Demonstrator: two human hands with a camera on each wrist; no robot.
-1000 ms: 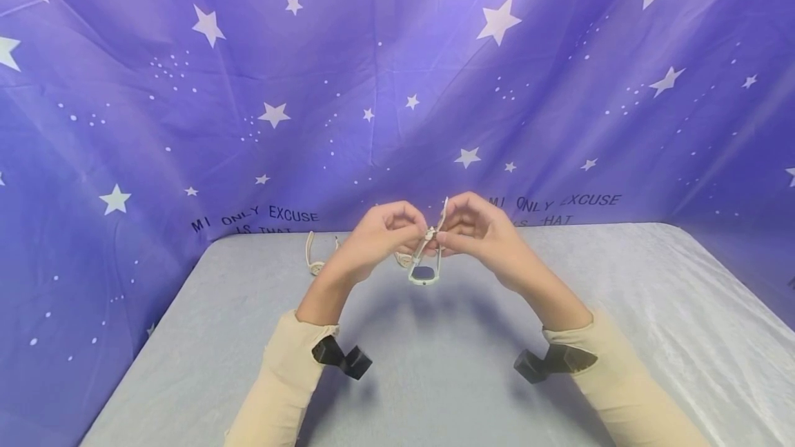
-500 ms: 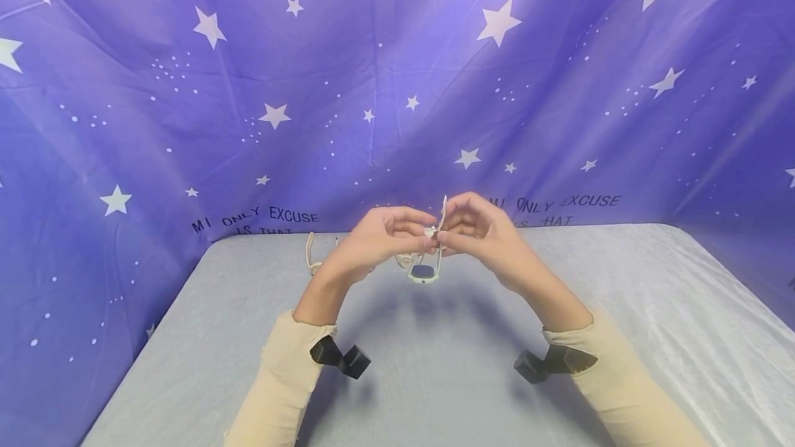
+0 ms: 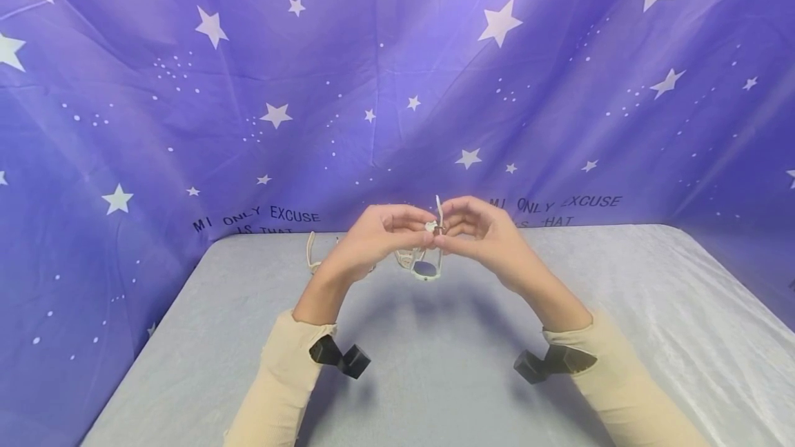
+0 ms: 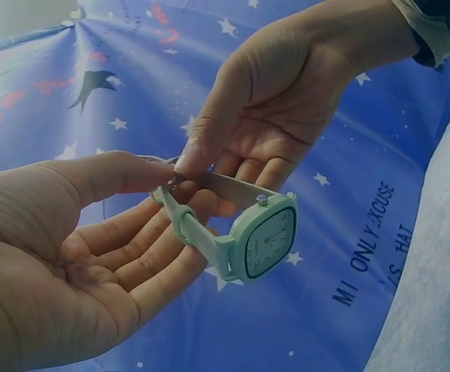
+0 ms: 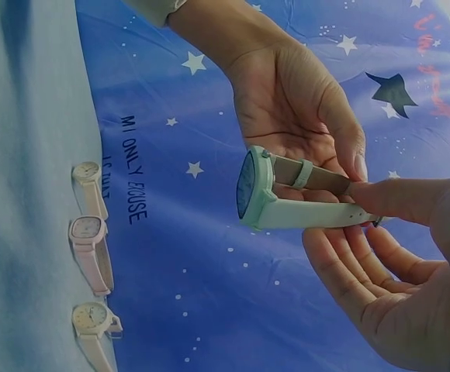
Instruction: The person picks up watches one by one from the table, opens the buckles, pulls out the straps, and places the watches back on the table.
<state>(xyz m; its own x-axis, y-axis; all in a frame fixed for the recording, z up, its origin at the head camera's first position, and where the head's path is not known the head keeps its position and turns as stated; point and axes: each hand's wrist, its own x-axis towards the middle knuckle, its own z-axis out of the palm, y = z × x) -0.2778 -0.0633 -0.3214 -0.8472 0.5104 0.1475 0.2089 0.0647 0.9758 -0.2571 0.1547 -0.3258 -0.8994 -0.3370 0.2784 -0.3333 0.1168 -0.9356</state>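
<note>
A mint green wristwatch (image 3: 426,270) with a squarish face hangs dial-down between both hands above the table. Its strap is looped, and the left wrist view shows the watch's dial (image 4: 271,242) side-on. My left hand (image 3: 380,234) pinches the strap near the buckle between thumb and fingers. From the other side, my right hand (image 3: 483,232) pinches the other strap part, its free end sticking up past the fingers. Fingertips of both hands nearly meet at the buckle and partly hide it. The right wrist view shows the strap's pale outer band (image 5: 310,215) reaching into the fingers.
Beyond the hands, more watches stand on the grey-blue cloth-covered table (image 3: 435,378): a cream one (image 5: 89,177), a pink one (image 5: 90,232) and a pale yellow one (image 5: 93,318). A purple star-printed curtain (image 3: 373,54) hangs behind the table.
My left fingers have straightened somewhat around the buckle area. The strap's upright end has shifted slightly left, and the watch's case has moved up a little. The right hand keeps its pinch.
</note>
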